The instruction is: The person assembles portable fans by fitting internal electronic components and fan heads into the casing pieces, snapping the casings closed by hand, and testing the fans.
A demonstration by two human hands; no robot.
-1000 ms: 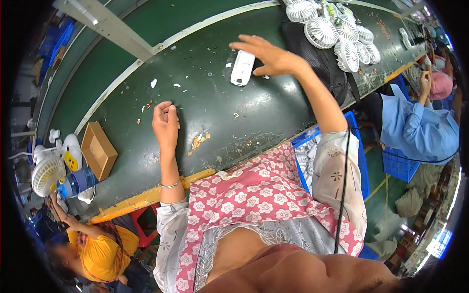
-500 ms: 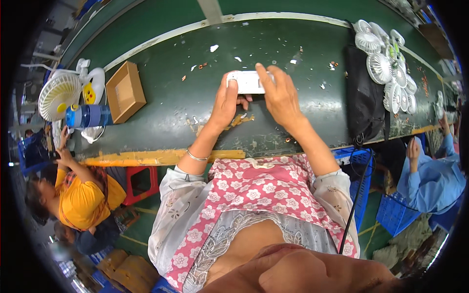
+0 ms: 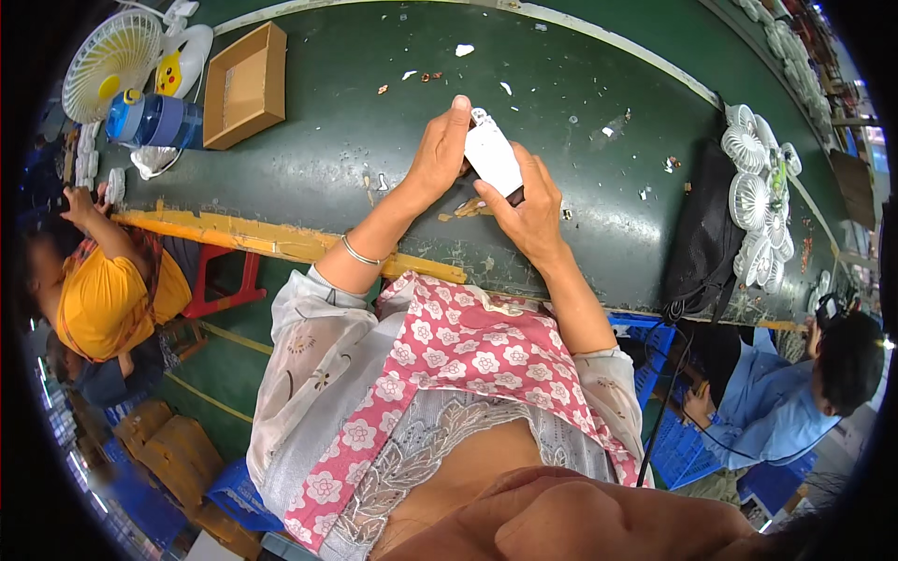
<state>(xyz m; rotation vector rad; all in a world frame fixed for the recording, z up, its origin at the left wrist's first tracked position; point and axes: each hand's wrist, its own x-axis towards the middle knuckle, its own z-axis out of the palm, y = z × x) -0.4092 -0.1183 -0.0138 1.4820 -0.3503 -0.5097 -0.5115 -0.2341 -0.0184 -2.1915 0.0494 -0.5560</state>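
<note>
Head view: I am looking down at my left hand (image 3: 440, 154) and right hand (image 3: 538, 208) over a green bench (image 3: 608, 243).
Left hand: my thumb is lying along the upper left edge of the white casing (image 3: 494, 159); my other fingers are curling beneath, partly hidden.
Right hand: my thumb and fingers are gripping its lower right end.
White casing: it is slanting between my 2 hands, white face up.
Done: I am holding it with 2 hands, seemingly off the bench.
Left: I am not seeing its underside, so I cannot tell what is remaining on it.
White fans (image 3: 748, 201): they are lying bunched, well right of my fingers.
Yellow bench edge (image 3: 281, 241): it is running nearer my body than my fingers.
Open room: it is stretching left towards the cardboard box (image 3: 245, 89), right towards the black bag (image 3: 697, 234), and beyond my fingertips, where white scraps (image 3: 464, 50) are lying.
</note>
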